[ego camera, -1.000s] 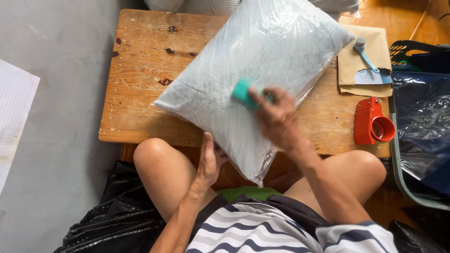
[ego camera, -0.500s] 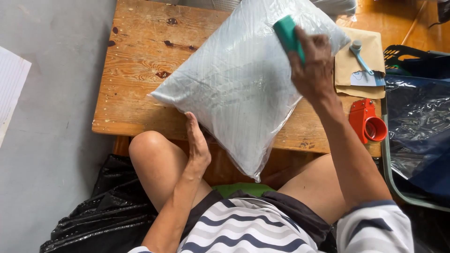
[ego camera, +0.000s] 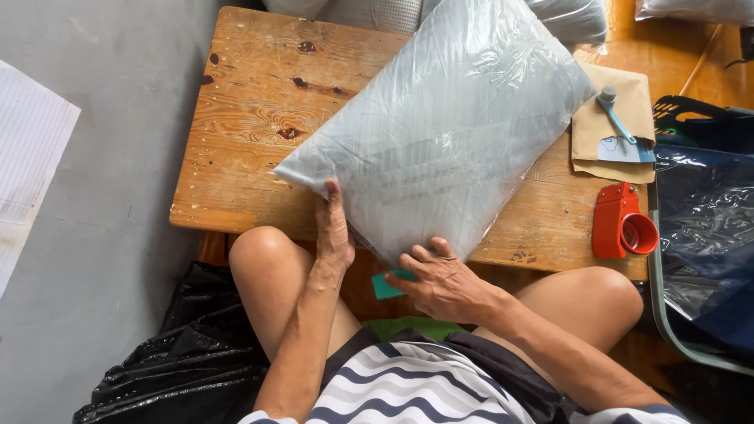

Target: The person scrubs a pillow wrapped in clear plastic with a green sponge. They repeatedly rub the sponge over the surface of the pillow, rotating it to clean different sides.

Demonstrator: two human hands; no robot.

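A large grey pillow-like package in clear plastic wrap [ego camera: 448, 133] lies slantwise across a low wooden table [ego camera: 243, 133]. My left hand [ego camera: 334, 228] presses flat against its lower left edge, fingers together. My right hand [ego camera: 440, 279] rests at the package's lowest corner, just off the table's near edge, and holds a small teal card-like piece [ego camera: 386, 284] under its fingers. My bare knees sit on either side below the table.
A red tape dispenser [ego camera: 620, 224] stands on the table's right end. A brown envelope [ego camera: 609, 126] with a small blue tool [ego camera: 614, 116] lies behind it. Dark plastic bags in a bin [ego camera: 707, 235] are at right, black plastic [ego camera: 169, 377] at lower left.
My right hand has come down from the package's top right to its lowest corner with the teal piece. My left hand has slid up onto the package's edge.
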